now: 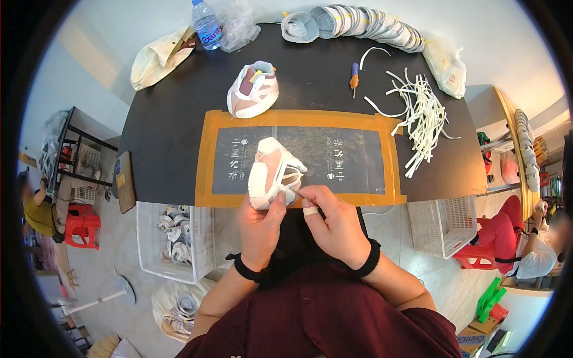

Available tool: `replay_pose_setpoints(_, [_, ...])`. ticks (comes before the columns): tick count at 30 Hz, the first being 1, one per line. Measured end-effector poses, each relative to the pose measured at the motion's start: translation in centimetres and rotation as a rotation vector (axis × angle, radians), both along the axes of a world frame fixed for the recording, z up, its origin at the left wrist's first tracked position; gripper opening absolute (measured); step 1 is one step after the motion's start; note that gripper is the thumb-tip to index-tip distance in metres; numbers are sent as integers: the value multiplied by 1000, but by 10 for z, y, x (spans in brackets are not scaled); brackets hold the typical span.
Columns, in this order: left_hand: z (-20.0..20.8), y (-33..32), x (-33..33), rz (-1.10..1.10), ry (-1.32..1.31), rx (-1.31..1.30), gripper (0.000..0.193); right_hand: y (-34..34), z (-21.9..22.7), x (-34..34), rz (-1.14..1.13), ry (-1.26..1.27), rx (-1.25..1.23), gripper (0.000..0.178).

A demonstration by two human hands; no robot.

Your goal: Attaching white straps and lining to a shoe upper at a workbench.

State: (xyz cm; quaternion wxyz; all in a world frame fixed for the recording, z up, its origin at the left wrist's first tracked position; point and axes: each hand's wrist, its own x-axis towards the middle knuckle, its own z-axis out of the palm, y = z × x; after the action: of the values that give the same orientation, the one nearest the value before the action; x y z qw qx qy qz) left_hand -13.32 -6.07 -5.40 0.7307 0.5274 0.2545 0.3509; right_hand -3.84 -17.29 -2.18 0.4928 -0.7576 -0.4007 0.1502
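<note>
A white and pink shoe upper is held above the front edge of the table by my left hand, its fingers wrapped round the near end. Cream lace loops stand out from the upper's opening. My right hand, with a pale band round one finger, is pinched beside those loops. A thin dark piece shows at its fingertips, too small to name. Farther back on the table stands a second white and pink shoe upper with a yellow tag.
An orange-taped dark mat covers the table's front middle. A pile of cream laces and an orange-and-blue-handled tool lie right. Stacked shoe uppers and a water bottle line the back. White crates stand below; co-workers sit either side.
</note>
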Motion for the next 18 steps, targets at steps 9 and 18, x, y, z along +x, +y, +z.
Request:
replay_pose_setpoints(9, [-8,3,-7,-85,29,66,24,0,3,1,38,-94,-19,20])
replay_pose_setpoints(18, [-11,3,-5,-60,34,65,20,3,11,5,74,-115,-48,21])
